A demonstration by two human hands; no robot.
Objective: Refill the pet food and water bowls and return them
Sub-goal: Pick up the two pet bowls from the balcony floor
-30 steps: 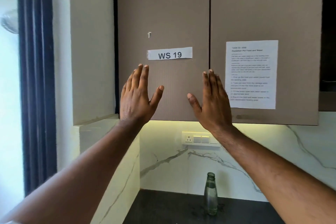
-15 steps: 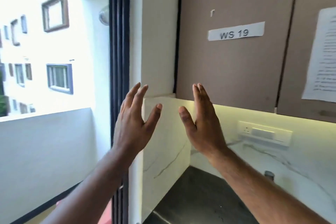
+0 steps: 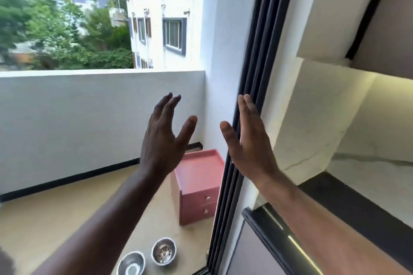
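Two steel bowls stand side by side on the balcony floor at the bottom of the view. The right bowl [image 3: 163,251] holds a little pet food. The left bowl [image 3: 131,263] looks shiny inside, with perhaps a bit of water. My left hand [image 3: 164,138] and my right hand [image 3: 249,140] are raised in front of me, far above the bowls, palms facing each other, fingers spread, holding nothing.
A pink drawer cabinet [image 3: 197,185] stands on the balcony floor just beyond the bowls, against the dark sliding door frame [image 3: 243,118]. A white parapet wall [image 3: 89,118] closes the balcony. To the right lies a dark kitchen counter [image 3: 357,207] under wall cupboards.
The view has swung left from the cupboard labelled WS 19 to the balcony, bringing the bowls and the pink cabinet into sight. Both hands stay raised and empty.
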